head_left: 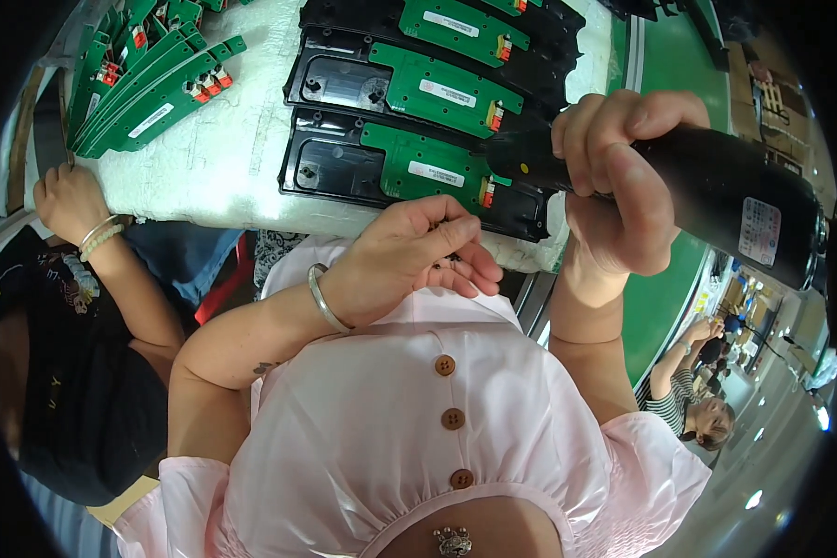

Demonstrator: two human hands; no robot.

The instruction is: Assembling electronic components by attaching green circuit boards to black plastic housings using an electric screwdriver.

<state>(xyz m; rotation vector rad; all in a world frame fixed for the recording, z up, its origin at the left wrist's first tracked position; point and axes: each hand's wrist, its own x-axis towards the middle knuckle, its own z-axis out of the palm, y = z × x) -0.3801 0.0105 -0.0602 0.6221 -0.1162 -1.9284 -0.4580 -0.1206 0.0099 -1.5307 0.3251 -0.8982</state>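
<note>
My right hand [620, 177] is wrapped round a thick black electric screwdriver [730, 177]. The tool lies nearly sideways, its narrow front end over the right part of the nearest black plastic housing [330, 169]. A green circuit board [400, 172] with a white label and a red-and-yellow connector [488, 192] lies in that housing. Just below it, my left hand [409, 244] is cupped with its fingers curled, holding several tiny dark pieces [449, 259] that look like screws. The tool's tip is partly lost against the dark plastic.
More housings with green boards [446, 90] lie in a row beyond the nearest one, on a white padded surface [223, 177]. Loose green boards [153, 116] are stacked at the far left. A co-worker's hand [72, 200] rests by them. Another person [692, 409] is at the right.
</note>
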